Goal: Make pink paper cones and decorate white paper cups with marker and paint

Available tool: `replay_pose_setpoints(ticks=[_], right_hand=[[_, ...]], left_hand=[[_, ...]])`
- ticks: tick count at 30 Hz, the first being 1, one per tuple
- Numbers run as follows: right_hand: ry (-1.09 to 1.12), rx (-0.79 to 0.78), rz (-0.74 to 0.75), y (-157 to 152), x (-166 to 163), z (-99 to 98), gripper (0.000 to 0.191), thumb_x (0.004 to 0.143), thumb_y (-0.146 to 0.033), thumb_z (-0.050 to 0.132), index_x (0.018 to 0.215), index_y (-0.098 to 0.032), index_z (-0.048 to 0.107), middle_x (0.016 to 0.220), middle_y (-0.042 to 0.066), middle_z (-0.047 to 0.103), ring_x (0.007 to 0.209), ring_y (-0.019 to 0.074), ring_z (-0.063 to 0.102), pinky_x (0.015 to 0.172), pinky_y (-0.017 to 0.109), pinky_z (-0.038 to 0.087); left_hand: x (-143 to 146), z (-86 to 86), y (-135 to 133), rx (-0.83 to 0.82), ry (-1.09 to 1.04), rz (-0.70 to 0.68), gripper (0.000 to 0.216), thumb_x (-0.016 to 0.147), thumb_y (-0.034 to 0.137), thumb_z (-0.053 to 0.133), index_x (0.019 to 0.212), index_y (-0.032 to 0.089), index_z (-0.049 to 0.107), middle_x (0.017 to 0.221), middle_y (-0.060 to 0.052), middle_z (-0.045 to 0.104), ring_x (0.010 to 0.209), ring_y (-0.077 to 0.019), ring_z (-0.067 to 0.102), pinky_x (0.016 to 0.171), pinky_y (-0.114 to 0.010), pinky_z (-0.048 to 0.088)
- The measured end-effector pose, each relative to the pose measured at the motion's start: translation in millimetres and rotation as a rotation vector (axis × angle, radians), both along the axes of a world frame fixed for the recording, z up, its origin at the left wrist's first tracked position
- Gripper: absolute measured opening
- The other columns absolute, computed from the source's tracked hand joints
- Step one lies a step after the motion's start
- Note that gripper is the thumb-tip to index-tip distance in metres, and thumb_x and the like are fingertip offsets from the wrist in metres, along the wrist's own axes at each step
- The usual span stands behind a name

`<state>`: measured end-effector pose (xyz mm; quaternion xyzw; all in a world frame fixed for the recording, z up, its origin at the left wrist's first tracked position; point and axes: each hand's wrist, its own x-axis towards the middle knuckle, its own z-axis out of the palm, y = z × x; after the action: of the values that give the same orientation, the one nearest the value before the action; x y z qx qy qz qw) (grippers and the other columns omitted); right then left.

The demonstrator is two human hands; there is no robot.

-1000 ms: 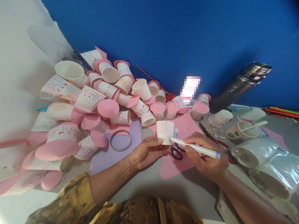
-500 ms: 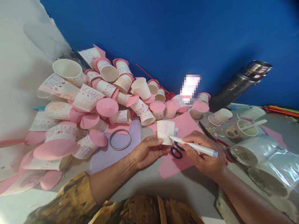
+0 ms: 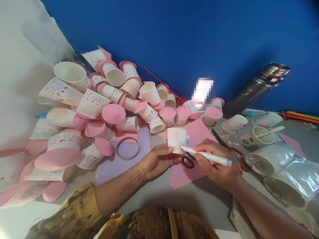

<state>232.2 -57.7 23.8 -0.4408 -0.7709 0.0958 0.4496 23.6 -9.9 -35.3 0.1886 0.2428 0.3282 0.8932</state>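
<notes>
My left hand (image 3: 156,162) grips a small white paper cup (image 3: 176,139) held upside down, a faint purple arch drawn on its side. My right hand (image 3: 219,164) pinches a white marker with a lilac end (image 3: 206,155); its tip touches the cup's lower right side. Both hands hover over a pink paper sheet (image 3: 191,156) on the grey table. Black-handled scissors (image 3: 187,161) lie under the marker.
A big heap of decorated cups with pink paper discs (image 3: 104,109) fills the left and back. A grey ring (image 3: 128,148) lies on lilac paper. A metal flask (image 3: 256,88), red scissors (image 3: 231,151), a bowl with a stick (image 3: 261,137) and wrapped cup stacks (image 3: 281,172) sit right.
Hands, cup and marker hold almost the same pose; the marker tip has shifted slightly along the cup's side. The view has drifted a little.
</notes>
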Motion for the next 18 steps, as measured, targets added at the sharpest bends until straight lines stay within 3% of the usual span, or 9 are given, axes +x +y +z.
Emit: replay_pose_setpoints(ticks=[18], right_hand=[[0.045,0.005,0.016,-1.6,-1.9,-1.8,0.006,0.094,-0.016,0.065,0.093,-0.021,0.067,0.071,0.0,0.069,0.058,0.0147,0.063,0.056,0.027,0.052]], left_hand=[[-0.2,-0.9,-0.4,0.002,-0.016,0.006,0.032,0.074,0.022,0.09,0.099,0.004,0.081,0.099,-0.014,0.082,0.099,-0.0243,0.075,0.097,-0.035,0.057]])
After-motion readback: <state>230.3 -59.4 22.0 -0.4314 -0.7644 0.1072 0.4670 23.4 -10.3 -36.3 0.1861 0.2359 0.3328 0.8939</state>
